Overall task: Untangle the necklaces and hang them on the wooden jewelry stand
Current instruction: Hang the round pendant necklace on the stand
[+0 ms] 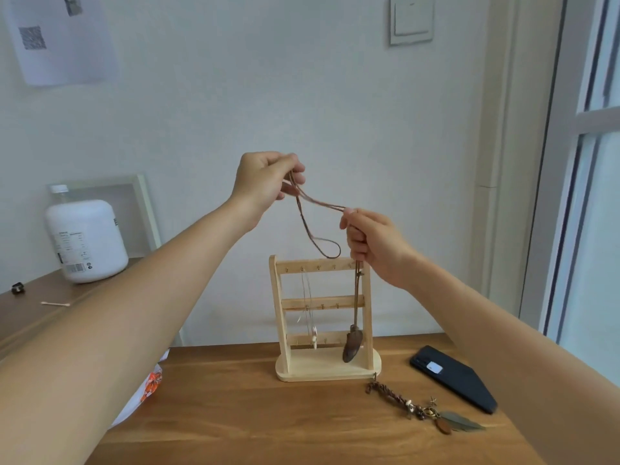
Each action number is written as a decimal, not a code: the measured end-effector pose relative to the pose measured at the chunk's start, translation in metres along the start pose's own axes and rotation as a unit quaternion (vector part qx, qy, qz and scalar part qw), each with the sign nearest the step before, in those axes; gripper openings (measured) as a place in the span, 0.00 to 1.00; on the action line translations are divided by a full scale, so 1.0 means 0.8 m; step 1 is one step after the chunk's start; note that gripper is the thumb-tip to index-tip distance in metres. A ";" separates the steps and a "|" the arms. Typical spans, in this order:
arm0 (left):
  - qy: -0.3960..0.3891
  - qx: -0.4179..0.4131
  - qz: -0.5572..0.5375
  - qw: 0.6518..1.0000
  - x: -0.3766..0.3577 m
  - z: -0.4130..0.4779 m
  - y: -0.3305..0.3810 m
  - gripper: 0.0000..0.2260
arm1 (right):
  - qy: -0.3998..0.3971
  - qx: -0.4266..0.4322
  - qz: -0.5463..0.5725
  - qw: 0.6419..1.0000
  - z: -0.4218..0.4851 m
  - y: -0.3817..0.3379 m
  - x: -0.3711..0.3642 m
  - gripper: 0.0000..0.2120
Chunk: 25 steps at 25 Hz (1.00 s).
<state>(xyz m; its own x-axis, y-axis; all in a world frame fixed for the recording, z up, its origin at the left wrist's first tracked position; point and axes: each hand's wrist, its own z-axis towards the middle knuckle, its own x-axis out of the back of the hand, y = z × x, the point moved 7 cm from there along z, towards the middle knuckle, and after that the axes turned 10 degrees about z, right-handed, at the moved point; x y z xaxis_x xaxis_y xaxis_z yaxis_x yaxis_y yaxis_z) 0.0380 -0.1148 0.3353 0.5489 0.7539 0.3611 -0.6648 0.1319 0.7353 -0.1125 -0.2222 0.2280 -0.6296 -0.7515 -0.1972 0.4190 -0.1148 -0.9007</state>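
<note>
A wooden jewelry stand (327,364) with three hook bars stands on the table (268,424). My left hand (265,179) pinches a brown cord necklace (310,226) high above the stand. My right hand (372,243) grips the same cord lower and to the right, just above the stand's top bar. From my right hand the cord hangs straight down with a dark leaf pendant (351,344) in front of the stand's right side. A thin silver necklace (308,307) with a pale pendant hangs from the top bar's left hooks. A beaded necklace with feather charms (416,406) lies on the table right of the stand.
A black phone (453,377) lies on the table at the right. A white jar (87,239) stands on a lower shelf at the left, with a cotton swab (55,303) near it. An orange-and-white bag (147,391) peeks from under my left arm. A window frame borders the right.
</note>
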 end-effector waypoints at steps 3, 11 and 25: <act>0.074 -0.051 0.102 0.991 0.007 -0.014 0.008 0.12 | -0.007 0.034 -0.009 0.999 0.015 -0.035 -0.010 0.14; -0.190 0.077 -0.081 0.975 -0.048 -0.038 -0.012 0.16 | -0.064 0.043 -0.164 0.983 0.035 -0.079 -0.051 0.14; -0.162 0.091 -0.018 0.982 -0.074 -0.070 -0.145 0.08 | -0.051 -0.061 -0.283 0.956 0.022 0.026 -0.001 0.05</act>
<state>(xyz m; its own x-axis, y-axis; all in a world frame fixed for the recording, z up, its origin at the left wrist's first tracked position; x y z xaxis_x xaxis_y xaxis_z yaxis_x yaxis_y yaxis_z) 0.0545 -0.1384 0.1962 0.7229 0.5027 0.4741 -0.5559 0.0157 0.8311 -0.0918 -0.2358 0.2161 -0.6636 -0.6518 0.3672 -0.0531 -0.4486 -0.8921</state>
